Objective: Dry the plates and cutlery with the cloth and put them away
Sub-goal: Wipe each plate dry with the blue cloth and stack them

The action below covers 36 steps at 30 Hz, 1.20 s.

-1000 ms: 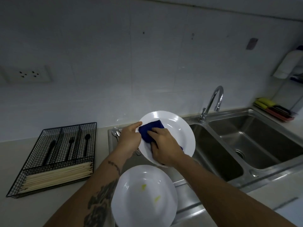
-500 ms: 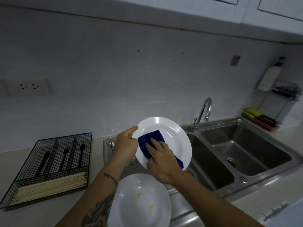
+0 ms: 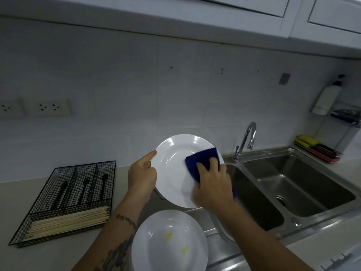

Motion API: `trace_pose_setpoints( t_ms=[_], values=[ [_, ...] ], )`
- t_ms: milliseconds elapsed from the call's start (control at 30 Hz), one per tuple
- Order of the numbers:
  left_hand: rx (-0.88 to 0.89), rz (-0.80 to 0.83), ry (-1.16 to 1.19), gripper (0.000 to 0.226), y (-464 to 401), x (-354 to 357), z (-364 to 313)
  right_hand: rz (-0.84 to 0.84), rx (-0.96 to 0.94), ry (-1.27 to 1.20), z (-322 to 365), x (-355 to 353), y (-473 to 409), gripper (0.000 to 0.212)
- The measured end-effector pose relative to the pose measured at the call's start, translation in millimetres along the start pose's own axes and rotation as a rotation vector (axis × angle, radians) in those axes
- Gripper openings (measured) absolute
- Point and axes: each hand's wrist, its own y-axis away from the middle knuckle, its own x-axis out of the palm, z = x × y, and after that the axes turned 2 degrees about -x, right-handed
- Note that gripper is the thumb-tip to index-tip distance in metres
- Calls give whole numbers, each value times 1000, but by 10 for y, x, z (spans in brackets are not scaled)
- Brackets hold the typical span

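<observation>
1. A pale bench (image 3: 58, 257) ran along the tiled wall.
2. A black wire cutlery tray (image 3: 66, 202) sat on its left part.
3. A steel double sink (image 3: 293, 192) was set into its right part.
4. A red sponge tray (image 3: 318, 151) stood behind the sink.

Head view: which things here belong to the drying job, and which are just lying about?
Job: white plate gripped by left hand; blue cloth under right hand; lower plate; wire cutlery tray.
Lying about: faucet, soap bottle, sponges.
</observation>
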Motion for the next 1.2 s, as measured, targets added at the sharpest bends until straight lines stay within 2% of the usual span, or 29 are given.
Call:
trace_pose_setpoints(
  t_ms=[133, 267, 367, 433, 567, 733, 900, 1067, 1200],
  values=[
    [19, 78, -28, 66, 36, 81, -4, 53, -161, -255, 308, 171, 210, 62],
    [39, 108, -105, 67, 19, 102, -36, -9, -227, -266, 320, 235, -39, 66],
    [33, 101, -86, 70, 35, 35, -17, -73, -192, -70, 175, 141, -270, 69],
    [22, 75, -29, 68, 59, -15, -15, -129, -104, 20, 67, 51, -370, 71],
    [28, 55, 44, 71, 114, -95, -7, -78, 72, -105, -60, -51, -401, 76],
    [77, 245, -188, 95, 97, -212, 3, -75, 0, -267, -179, -128, -433, 75],
    [149, 382, -348, 82, -55, -219, -126, -47, -186, -347, -233, -294, -463, 73],
    [248, 456, -346, 69, -201, -138, -176, 42, -270, -366, -189, -318, -374, 72],
    [205, 451, -245, 63, -196, -82, -40, 13, -239, -252, -181, -233, -283, 74]
  ],
)
